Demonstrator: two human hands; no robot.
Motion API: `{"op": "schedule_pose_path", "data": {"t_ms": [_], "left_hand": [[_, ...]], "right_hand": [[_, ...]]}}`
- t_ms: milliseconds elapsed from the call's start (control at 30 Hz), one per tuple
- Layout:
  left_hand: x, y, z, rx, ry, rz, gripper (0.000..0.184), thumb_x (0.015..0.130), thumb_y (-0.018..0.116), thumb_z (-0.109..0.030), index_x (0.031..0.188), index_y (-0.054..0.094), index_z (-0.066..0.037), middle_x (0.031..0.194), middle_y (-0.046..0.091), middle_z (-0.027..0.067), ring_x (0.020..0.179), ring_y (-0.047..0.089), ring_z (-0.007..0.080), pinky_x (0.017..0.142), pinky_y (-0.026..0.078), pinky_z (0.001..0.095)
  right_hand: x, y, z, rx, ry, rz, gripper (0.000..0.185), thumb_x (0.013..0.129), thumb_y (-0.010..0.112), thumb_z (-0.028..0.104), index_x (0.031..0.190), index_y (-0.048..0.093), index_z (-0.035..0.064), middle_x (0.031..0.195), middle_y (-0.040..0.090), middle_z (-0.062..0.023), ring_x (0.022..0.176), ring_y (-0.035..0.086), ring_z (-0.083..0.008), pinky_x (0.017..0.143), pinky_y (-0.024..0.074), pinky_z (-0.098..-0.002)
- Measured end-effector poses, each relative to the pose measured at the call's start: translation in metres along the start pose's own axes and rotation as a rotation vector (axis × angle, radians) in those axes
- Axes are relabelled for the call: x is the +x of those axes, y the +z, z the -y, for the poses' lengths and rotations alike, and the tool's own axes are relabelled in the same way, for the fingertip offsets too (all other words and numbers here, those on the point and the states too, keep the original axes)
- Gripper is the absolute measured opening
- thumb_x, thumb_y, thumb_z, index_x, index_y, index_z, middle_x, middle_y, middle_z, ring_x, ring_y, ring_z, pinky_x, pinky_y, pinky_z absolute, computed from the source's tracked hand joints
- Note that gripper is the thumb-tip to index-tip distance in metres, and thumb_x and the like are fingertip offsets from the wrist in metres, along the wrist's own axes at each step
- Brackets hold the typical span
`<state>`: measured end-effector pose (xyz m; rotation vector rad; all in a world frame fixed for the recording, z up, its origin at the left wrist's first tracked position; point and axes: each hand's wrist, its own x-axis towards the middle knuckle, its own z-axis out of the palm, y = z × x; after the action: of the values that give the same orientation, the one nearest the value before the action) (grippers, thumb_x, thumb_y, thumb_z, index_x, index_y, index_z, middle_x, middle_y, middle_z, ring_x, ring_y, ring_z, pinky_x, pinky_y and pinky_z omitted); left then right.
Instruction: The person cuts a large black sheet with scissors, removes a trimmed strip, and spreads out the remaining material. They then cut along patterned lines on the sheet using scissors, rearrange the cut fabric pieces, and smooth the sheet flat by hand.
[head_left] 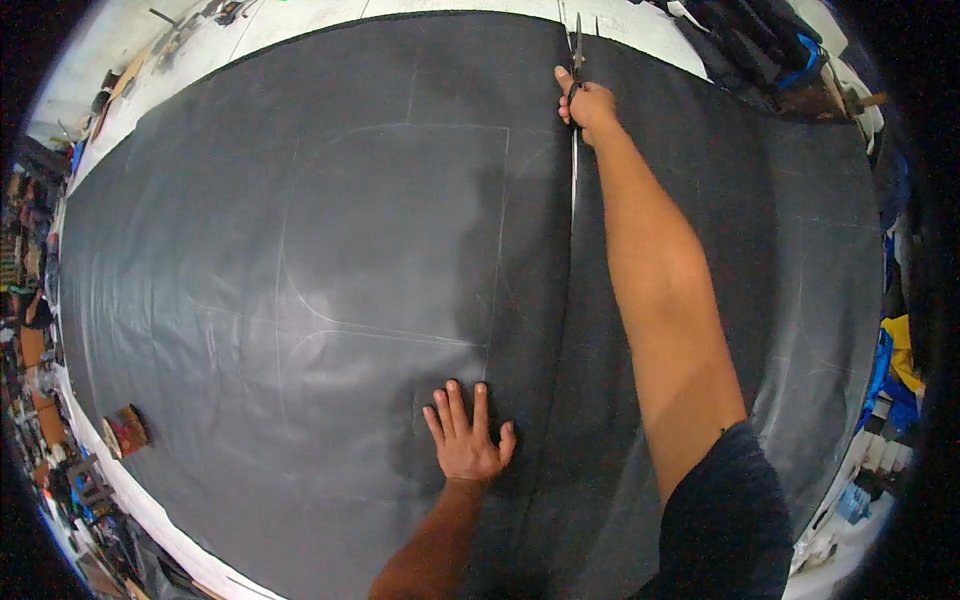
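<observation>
Scissors (577,66) at top, right of centre; blades point to top edge, long axis near vertical, along cut in dark sheet (390,230). Right hand (594,106) fingers curled around handles; left hand (469,448) lower centre, palm-down on sheet, fingers spread.

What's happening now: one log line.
right hand: holding scissors | left hand: flat on black sheet | slit: beside right forearm
</observation>
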<state>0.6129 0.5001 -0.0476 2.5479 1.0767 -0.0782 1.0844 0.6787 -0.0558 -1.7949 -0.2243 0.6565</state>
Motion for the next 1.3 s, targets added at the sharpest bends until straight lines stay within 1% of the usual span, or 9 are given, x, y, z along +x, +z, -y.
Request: {"op": "schedule_pose_path", "data": {"t_ms": [167,233,300,533,600,867,1000,1167,1300], "left_hand": [[-0.001,0.002,0.002,-0.024,0.025,-0.07,0.07,0.082,0.056,-0.04,0.142,0.036,-0.009,0.149,0.021,0.028,0.138,0.018,0.0469,0.11,0.011,0.061],[-0.001,-0.001,0.001,-0.03,0.005,-0.046,0.07,0.082,0.056,-0.04,0.142,0.036,-0.009,0.149,0.021,0.0277,0.138,0.018,0.0468,0.11,0.011,0.0608],[0.002,-0.001,0.003,-0.03,0.001,-0.053,0.071,0.082,0.057,-0.041,0.142,0.036,-0.01,0.149,0.021,0.0268,0.138,0.018,0.0462,0.11,0.011,0.0603],[-0.007,0.01,-0.004,-0.018,0.049,-0.103,0.072,0.083,0.058,-0.044,0.142,0.035,-0.01,0.149,0.022,0.0258,0.138,0.021,0.0454,0.11,0.014,0.0602],[-0.017,0.016,-0.004,-0.025,0.061,-0.184,0.074,0.084,0.057,-0.048,0.143,0.035,-0.01,0.149,0.024,0.0257,0.137,0.022,0.0446,0.11,0.014,0.059],[-0.019,0.023,0.005,0.028,0.149,-0.296,0.08,0.082,0.054,-0.059,0.142,0.037,-0.009,0.15,0.023,0.0238,0.14,0.016,0.0415,0.113,0.009,0.0544],[-0.008,-0.01,0.027,-0.414,0.122,-0.225,0.072,0.086,0.056,-0.051,0.14,0.039,-0.006,0.15,0.023,0.0235,0.14,0.017,0.0413,0.114,0.015,0.048],[-0.195,-0.066,0.048,-0.494,0.485,-0.394,0.049,0.085,0.063,-0.026,0.126,0.051,-0.003,0.136,0.045,0.0231,0.128,0.039,0.0387,0.106,0.031,0.0456],[-0.416,-0.083,0.098,-0.264,0.681,0.099,0.039,0.08,0.065,-0.022,0.116,0.059,-0.008,0.121,0.056,0.0195,0.114,0.051,0.0373,0.095,0.041,0.0459]], "right_hand": [[-0.155,-0.01,-0.024,0.124,-0.037,-0.123,0.049,0.088,0.058,0.053,0.082,0.053,0.0048,0.065,0.053,-0.0023,0.054,0.047,-0.0114,0.054,0.0382,-0.0256],[-0.26,-0.04,-0.084,0.186,-0.085,-0.208,0.048,0.091,0.061,0.041,0.11,0.052,-0.0022,0.089,0.059,-0.0062,0.077,0.054,-0.0125,0.067,0.0442,-0.0262],[-0.39,-0.086,-0.138,-0.098,0.023,-0.305,0.051,0.094,0.058,0.025,0.129,0.036,-0.0038,0.121,0.053,-0.0133,0.101,0.052,-0.0194,0.092,0.0421,-0.0334],[-0.751,-0.198,-0.283,-0.779,0.374,-0.444,0.069,0.09,0.059,0.037,0.135,0.031,-0.0069,0.127,0.047,-0.0254,0.118,0.046,-0.0387,0.101,0.0347,-0.0463],[-0.773,-0.187,-0.308,-1.108,-0.006,-0.5,0.07,0.09,0.057,0.041,0.135,0.033,-0.0074,0.13,0.045,-0.0275,0.119,0.045,-0.0419,0.1,0.0356,-0.0487],[-0.763,-0.169,-0.287,-0.8,0.036,-0.701,0.069,0.082,0.068,0.041,0.123,0.046,-0.0095,0.121,0.054,-0.0275,0.113,0.05,-0.0444,0.099,0.0378,-0.0471],[-0.773,-0.175,-0.277,-0.784,-0.033,-0.752,0.069,0.076,0.073,0.036,0.123,0.047,-0.0067,0.122,0.053,-0.0254,0.115,0.049,-0.0438,0.1,0.0363,-0.0473],[-0.79,-0.168,-0.306,-0.919,-0.116,-0.841,0.076,0.077,0.07,0.046,0.126,0.043,-0.0059,0.124,0.051,-0.0261,0.117,0.047,-0.0429,0.101,0.0332,-0.0501],[-0.856,-0.202,-0.293,-0.59,-0.085,-0.69,0.066,0.081,0.069,0.04,0.126,0.044,-0.002,0.115,0.057,-0.0249,0.108,0.053,-0.0424,0.093,0.04,-0.0477]]}}
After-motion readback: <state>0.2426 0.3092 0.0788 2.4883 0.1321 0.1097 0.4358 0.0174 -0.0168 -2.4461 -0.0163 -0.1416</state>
